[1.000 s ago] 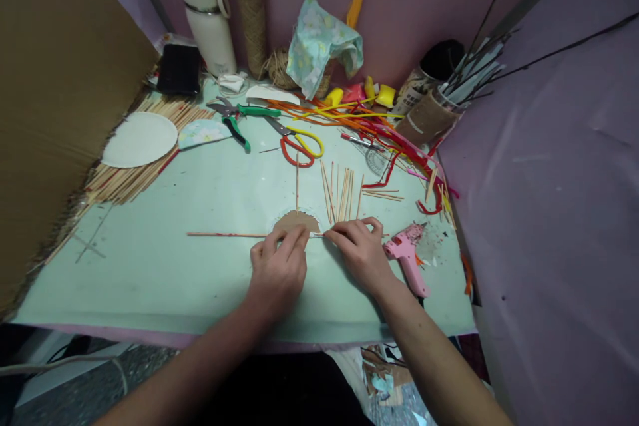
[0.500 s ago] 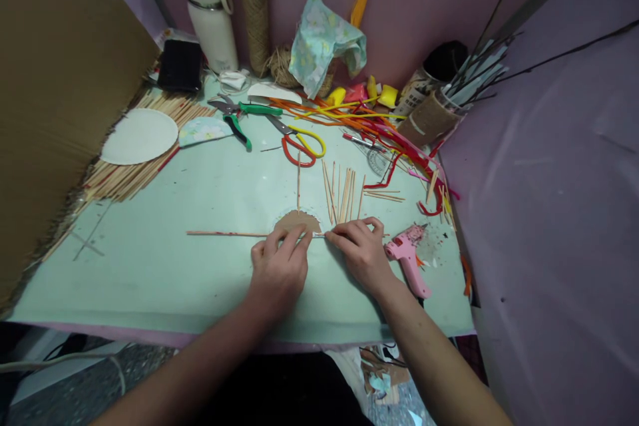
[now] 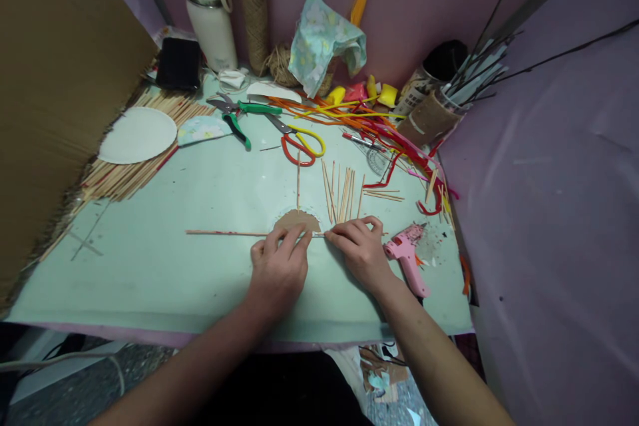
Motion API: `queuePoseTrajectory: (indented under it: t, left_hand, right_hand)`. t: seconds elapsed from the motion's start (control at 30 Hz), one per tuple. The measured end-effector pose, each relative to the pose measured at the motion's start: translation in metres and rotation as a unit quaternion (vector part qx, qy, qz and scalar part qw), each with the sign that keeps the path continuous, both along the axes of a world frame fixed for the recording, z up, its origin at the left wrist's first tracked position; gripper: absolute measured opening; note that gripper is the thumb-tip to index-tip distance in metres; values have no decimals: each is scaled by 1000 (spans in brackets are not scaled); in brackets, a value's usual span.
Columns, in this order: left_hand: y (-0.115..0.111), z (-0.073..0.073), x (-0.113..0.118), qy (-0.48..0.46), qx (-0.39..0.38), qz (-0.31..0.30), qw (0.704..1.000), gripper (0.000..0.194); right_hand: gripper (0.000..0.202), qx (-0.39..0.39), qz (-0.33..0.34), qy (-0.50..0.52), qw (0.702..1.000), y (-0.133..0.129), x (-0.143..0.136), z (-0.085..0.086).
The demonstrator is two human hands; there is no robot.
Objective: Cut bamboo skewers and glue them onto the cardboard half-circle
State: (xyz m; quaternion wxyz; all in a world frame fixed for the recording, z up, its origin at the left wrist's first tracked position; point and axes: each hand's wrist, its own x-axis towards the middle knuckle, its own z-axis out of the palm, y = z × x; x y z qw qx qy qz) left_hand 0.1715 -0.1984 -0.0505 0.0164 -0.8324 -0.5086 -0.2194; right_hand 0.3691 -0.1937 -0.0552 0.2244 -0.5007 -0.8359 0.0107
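Note:
A brown cardboard disc (image 3: 298, 219) lies at the middle of the table, its near part hidden under my left hand (image 3: 281, 259). The left fingers are bent and closed over the disc's right edge. A thin wooden stick (image 3: 224, 233) reaches leftward from the disc, and another stick (image 3: 298, 180) points away from it. At the disc's right edge, my right hand (image 3: 360, 249) pinches a third wooden stick (image 3: 319, 235), mostly hidden by the fingers. Just beyond this hand are several short loose sticks (image 3: 344, 193).
A pink glue gun (image 3: 408, 256) rests right of my right hand. Scissors (image 3: 302, 146) and green-handled pruning shears (image 3: 239, 116) lie behind the disc. At left, a white oval piece (image 3: 138, 135) covers a stick pile (image 3: 124, 180). Colourful pipe cleaners (image 3: 344, 113) and a white bottle (image 3: 212, 26) are farther back.
Both hands keep their places at the cardboard disc and the stick. The view has shifted very slightly; nothing else visibly differs.

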Motion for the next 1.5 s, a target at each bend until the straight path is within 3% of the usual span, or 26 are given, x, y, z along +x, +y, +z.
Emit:
queuePoseTrajectory:
  t: [0.7,1.27,1.5]
  left_hand:
    - [1,0,0,6,-2,-4,1000,28]
    - [0,-1,-1,-4,-9,-14,1000,29]
    - [-1,5,-3,-87,13,-38,995,26]
  right_hand:
    - [16,4,8,15,1000,-1,0,-2]
    - [23,-6,-37,41,998,-3,-6,3]
    - [20,-4,-40,46,998,-3,-7,4]
